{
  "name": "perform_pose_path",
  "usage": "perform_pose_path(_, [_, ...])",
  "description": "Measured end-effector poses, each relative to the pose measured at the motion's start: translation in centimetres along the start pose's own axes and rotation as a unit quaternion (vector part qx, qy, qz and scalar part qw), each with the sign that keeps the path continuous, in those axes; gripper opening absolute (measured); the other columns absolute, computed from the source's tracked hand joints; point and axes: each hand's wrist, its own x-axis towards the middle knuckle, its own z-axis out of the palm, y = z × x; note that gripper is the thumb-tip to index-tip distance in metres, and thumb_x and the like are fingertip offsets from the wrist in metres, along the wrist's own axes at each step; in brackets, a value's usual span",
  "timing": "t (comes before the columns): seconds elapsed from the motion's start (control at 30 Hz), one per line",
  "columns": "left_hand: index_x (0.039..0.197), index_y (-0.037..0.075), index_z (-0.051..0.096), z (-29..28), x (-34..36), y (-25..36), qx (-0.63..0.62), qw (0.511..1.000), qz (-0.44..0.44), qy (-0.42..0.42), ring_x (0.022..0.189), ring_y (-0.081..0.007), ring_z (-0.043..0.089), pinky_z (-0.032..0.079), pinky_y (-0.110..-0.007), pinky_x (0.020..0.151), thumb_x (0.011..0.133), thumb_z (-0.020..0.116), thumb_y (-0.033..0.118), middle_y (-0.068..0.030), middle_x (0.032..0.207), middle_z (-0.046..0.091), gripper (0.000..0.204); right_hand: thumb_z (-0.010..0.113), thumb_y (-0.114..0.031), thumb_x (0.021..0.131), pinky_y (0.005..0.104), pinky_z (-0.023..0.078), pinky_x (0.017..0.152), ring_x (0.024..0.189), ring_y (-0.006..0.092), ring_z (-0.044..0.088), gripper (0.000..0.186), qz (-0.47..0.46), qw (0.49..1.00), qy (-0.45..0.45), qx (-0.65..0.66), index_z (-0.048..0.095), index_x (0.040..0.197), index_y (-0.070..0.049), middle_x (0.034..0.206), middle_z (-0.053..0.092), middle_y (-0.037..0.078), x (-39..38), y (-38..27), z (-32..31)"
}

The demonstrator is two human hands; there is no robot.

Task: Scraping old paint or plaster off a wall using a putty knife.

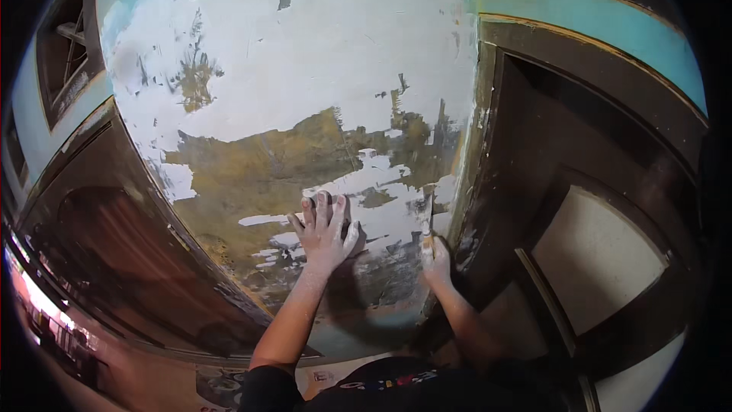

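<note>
Pointing blade-up, the scraper (428,223) stands near-vertical lengthwise in the right hand (437,262).

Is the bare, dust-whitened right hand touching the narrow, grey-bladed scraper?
Touching. The head view shows the right hand closed around the lower end of the scraper, which juts up above the grip.

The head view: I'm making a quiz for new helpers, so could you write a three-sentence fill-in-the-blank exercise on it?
1. The left hand is spread at the wall, its fingers pointing ____.
2. The right hand holds a bladed tool to the ____ of the left hand.
3. The upper part of the wall is mostly ____.
Missing words: upward; right; white.
</note>
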Motion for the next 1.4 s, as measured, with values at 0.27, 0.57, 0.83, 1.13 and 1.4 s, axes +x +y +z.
perform_pose_path(0.27, [0.136,0.026,0.050,0.6,-3.5,0.4,-0.024,0.996,-0.045,-0.075,0.143,-0.0391,0.009,0.004,-0.070,0.105,0.078,0.065,0.047,-0.0143,0.152,0.026,0.064,0.048,-0.018,0.097,0.0294,0.040,0.060,0.065,0.0133,0.047,0.019,0.089,0.987,-0.043,0.127,0.053,0.091,-0.001,0.070,0.048,0.002,-1.6,-0.2,-0.3])
perform_pose_path(0.57, [0.134,0.011,0.049,1.3,-8.9,0.2,-0.010,0.995,-0.056,-0.083,0.139,-0.0492,0.006,0.001,-0.071,0.104,0.080,0.064,0.044,-0.0257,0.148,0.025,0.066,0.049,-0.021,0.095,0.0367,0.043,0.069,0.073,0.0264,0.054,0.025,0.049,0.996,-0.017,0.067,0.055,0.096,0.003,0.076,0.054,0.014,4.2,-2.7,-0.2])
perform_pose_path(0.83, [0.128,0.016,0.056,2.4,-12.2,-0.7,0.013,0.993,-0.050,-0.102,0.141,-0.0449,0.007,0.004,-0.072,0.103,0.078,0.063,0.046,-0.0198,0.147,0.029,0.059,0.046,-0.022,0.098,0.0281,0.040,0.062,0.066,0.0112,0.046,0.021,0.156,0.963,-0.039,0.218,0.053,0.096,-0.001,0.073,0.047,0.001,-1.0,1.4,0.7])
perform_pose_path(1.13, [0.135,0.006,0.046,2.7,-14.1,1.4,-0.006,0.989,-0.047,-0.140,0.139,-0.0505,0.000,-0.001,-0.073,0.102,0.080,0.061,0.045,-0.0262,0.150,0.020,0.069,0.044,-0.021,0.098,0.0259,0.037,0.055,0.060,0.0094,0.043,0.028,0.203,0.915,-0.075,0.340,0.055,0.115,-0.003,0.070,0.044,0.000,-3.9,7.5,0.2])
perform_pose_path(1.4, [0.141,0.009,0.040,-0.3,-5.3,3.7,-0.089,0.981,-0.073,-0.159,0.139,-0.0511,-0.004,-0.007,-0.073,0.102,0.079,0.064,0.042,-0.0223,0.154,0.013,0.074,0.045,-0.027,0.099,0.0291,0.036,0.053,0.059,0.0094,0.042,0.028,0.079,0.982,-0.024,0.169,0.048,0.083,-0.005,0.065,0.043,0.000,3.9,-3.2,-0.7])
